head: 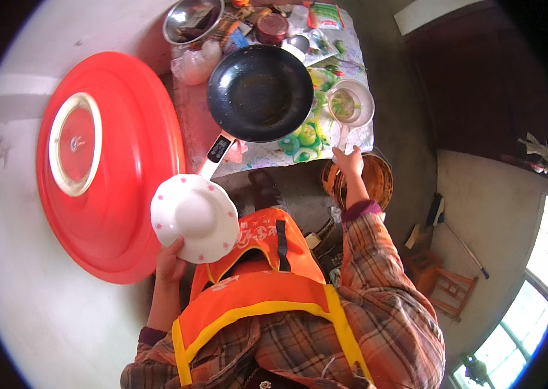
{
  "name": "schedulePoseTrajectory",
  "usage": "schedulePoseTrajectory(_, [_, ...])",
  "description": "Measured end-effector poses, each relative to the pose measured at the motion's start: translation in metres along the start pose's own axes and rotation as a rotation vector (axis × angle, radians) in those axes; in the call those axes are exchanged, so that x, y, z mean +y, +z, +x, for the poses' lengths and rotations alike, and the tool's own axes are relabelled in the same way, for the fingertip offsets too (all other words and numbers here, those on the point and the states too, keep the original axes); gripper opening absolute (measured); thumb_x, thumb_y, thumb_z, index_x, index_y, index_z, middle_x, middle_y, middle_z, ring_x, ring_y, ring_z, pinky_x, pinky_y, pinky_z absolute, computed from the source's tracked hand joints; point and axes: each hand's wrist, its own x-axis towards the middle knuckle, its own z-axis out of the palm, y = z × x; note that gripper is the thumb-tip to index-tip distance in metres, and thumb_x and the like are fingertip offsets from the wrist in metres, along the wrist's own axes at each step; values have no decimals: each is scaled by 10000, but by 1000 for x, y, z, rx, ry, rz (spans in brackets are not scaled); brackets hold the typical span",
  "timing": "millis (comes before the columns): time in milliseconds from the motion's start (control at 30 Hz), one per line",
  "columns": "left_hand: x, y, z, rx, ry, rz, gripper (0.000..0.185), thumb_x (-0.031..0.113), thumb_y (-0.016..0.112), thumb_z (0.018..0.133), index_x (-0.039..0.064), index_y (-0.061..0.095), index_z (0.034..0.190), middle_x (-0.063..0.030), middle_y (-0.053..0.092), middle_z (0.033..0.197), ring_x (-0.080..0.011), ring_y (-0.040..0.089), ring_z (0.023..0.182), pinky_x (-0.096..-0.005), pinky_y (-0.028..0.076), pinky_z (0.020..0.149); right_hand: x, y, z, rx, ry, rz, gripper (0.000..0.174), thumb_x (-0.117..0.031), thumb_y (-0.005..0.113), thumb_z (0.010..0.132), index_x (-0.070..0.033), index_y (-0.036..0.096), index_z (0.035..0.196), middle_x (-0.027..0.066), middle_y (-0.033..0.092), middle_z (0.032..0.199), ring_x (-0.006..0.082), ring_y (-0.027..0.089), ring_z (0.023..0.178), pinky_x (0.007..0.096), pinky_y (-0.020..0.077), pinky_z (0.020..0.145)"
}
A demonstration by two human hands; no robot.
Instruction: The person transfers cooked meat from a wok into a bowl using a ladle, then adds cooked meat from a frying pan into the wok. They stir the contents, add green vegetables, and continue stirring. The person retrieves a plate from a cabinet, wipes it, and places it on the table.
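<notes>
My left hand (171,262) grips the lower rim of a white plate (195,219) with a wavy edge and small pink flowers. My right hand (350,162) reaches to the table's front right corner, its fingers at the handle of a pale ladle-like dipper (351,104) with greenish bits in it; whether they close on the handle I cannot tell. Between and beyond the hands a black frying pan (260,92) rests on the table, its handle (215,154) pointing towards the plate.
A large red plastic basin (123,170) leans against the wall at left. Behind the pan, the covered table (254,158) holds a metal bowl (193,22), a plastic bag (197,63), a dark red lidded container (272,28) and packets. A bucket (382,180) stands below my right hand; a wooden chair (450,291) is farther right.
</notes>
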Motion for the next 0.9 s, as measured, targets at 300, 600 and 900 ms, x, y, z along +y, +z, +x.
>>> schedulePoseTrajectory(300, [1,75,100,-166,-15,87,445,20,510,834,-85,394,1251,-160,519,1198,-273,527,1083,-392,432,921,-9,9,22,-107,98,892,122,-92,601,750,-5,530,798,28,541,657,116,494,478,250,409,439])
schedulePoseTrajectory(600, [10,157,224,-196,-7,187,398,126,561,835,-98,456,1148,-207,587,1034,-341,627,826,-486,542,637,-47,-110,-79,-237,-82,765,112,-90,592,807,-10,515,789,15,533,618,79,475,481,235,384,435])
schedulePoseTrajectory(900, [5,191,261,-196,-34,170,437,169,613,815,-54,486,1169,-184,577,1085,-335,576,966,-469,511,738,-94,-87,-127,-9,-274,459,190,-124,657,788,-8,507,796,86,585,629,140,544,544,298,457,554])
